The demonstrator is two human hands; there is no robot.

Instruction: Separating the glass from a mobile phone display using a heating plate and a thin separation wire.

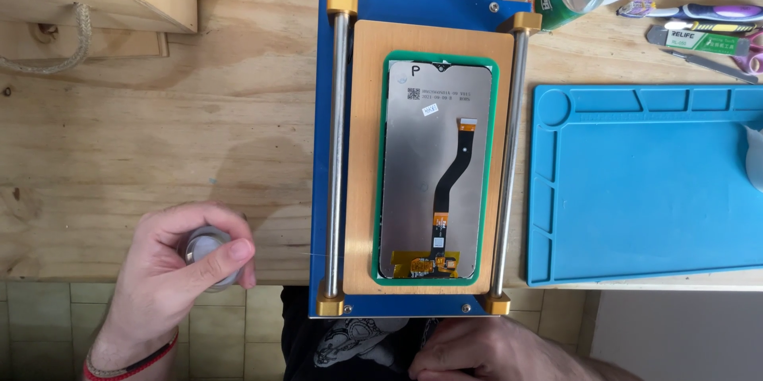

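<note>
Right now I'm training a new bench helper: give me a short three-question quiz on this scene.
1. True or false: the left hand holds a small round metal spool.
2. The phone screen panel lies on the blue machine with which side up? A) glass B) back with flex cable
3. What lies right of the machine?

Key: 1 true. 2 B. 3 A blue silicone work mat.

Left hand (179, 270) at 8 o'clock, grip closed around a small metal spool (208, 247). Right hand (497, 353) at 6 o'clock, below the blue separator plate (421, 7). Phone screen (435, 170) lies face down in green frame, centre. Blue mat (644, 190) at 3 o'clock on counter (159, 127).
</note>
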